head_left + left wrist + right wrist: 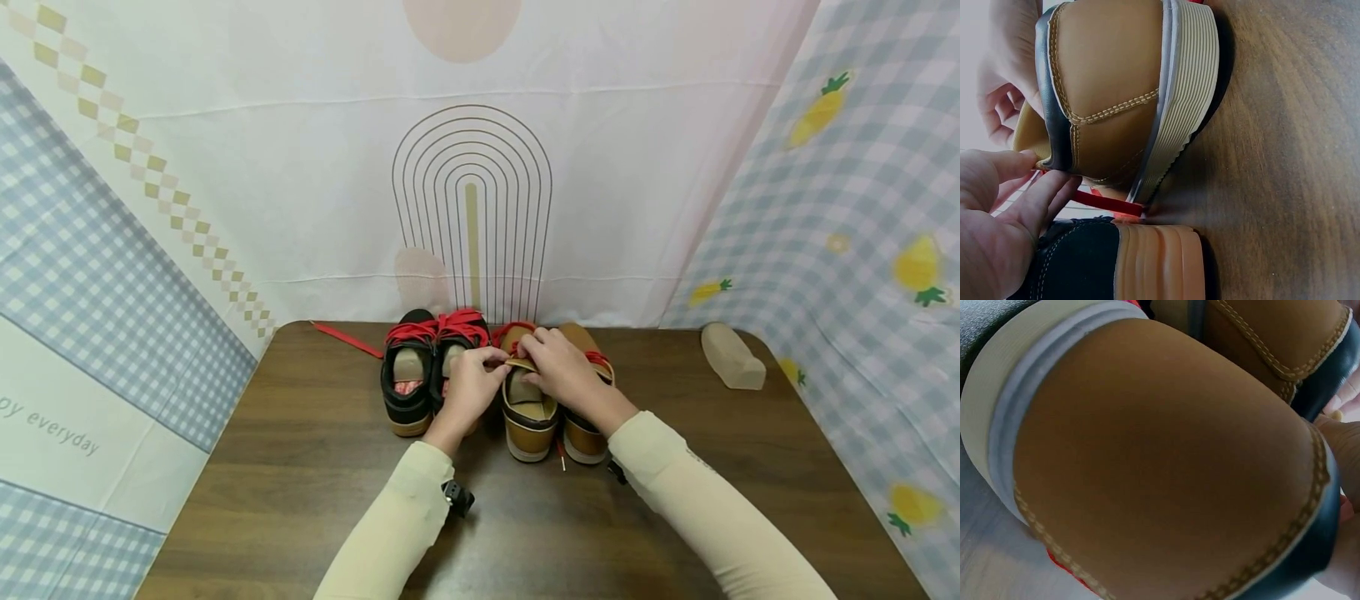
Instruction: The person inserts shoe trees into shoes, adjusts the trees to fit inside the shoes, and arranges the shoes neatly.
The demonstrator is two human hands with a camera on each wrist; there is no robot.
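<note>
Two tan shoes with dark collars and red laces stand side by side, heels toward me. My left hand (472,383) pinches the near edge of the left tan shoe's (529,440) tongue (1030,134) between thumb and fingers. On the tongue's other side my right hand (566,367) grips it, its fingertips partly hidden. A grey-beige form (528,388) fills that shoe's opening. Beneath my right wrist stands the right tan shoe (1160,450), partly covered by the forearm. A red lace (1107,203) hangs down beside the left tan shoe.
Left of my left hand stand two black shoes (405,406) with tied red laces. Another red lace (347,339) lies at the table's back left. A beige shoe form (732,357) sits at the back right of the wooden table (315,467). Cloth hangs behind.
</note>
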